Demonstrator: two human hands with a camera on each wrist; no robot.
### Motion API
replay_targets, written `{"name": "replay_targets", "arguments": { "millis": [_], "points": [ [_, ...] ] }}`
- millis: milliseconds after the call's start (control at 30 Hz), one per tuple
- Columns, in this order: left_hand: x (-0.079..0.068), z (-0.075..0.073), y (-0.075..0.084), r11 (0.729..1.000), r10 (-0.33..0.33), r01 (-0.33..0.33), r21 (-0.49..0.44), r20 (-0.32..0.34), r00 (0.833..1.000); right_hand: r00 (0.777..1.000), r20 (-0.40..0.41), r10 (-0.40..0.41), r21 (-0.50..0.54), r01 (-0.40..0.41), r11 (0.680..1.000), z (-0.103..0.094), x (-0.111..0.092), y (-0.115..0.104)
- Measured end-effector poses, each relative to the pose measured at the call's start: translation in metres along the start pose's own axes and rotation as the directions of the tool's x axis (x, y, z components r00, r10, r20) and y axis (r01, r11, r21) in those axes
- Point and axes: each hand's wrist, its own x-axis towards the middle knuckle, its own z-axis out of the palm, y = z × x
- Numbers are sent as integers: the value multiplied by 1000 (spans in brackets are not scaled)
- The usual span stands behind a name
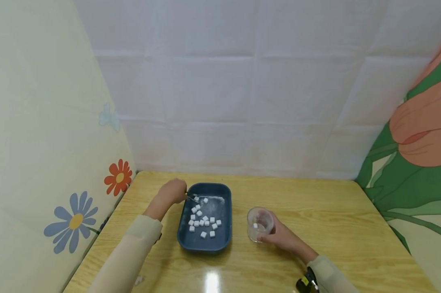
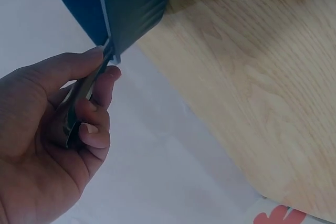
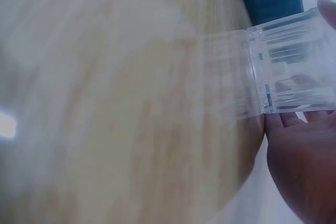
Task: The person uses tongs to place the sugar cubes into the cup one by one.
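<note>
My left hand [image 1: 173, 191] grips metal tongs [image 2: 71, 114], their bent end against my palm and fingers curled around the arms. In the head view the tongs' tips reach over the far left rim of a dark blue tray [image 1: 204, 245], close to a white sugar cube [image 1: 196, 198]. Several more sugar cubes [image 1: 207, 223] lie scattered in the tray, mostly toward its left and near part. My right hand [image 1: 280, 235] holds a clear ribbed glass [image 3: 294, 61] upright on the table, fingers wrapped around its side. Inside the glass sits a white cube [image 1: 255, 225].
The light wooden table [image 1: 315, 207] spreads around the tray and glass. White powder [image 1: 213, 200] marks the tray's far end. A white cloth [image 1: 213, 89] hangs behind the table, and flower-patterned panels [image 1: 33, 122] flank it. A dark device with yellow [image 1: 306, 281] sits at the right wrist.
</note>
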Motion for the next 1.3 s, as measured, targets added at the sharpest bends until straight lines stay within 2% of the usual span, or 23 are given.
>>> {"name": "replay_targets", "arguments": {
  "millis": [233, 733, 1033, 1300],
  "points": [
    [2, -4, 6, 1000, -16, 16, -12, 5, 1000, 999, 24, -43, -19, 43, 999, -1, -1, 0],
    [2, -2, 5, 999, -29, 29, -43, 4, 1000, 999, 26, -41, -10, 41, 999, -1, -1, 1],
    [3, -3, 7, 993, -85, 86, -82, 16, 996, 998, 22, -63, 0, 63, 998, -1, 0, 2],
    [3, -6, 13, 993, -105, 105, -50, 5, 994, 997, 21, -68, 15, 68, 998, -2, 0, 3]
  ]
}}
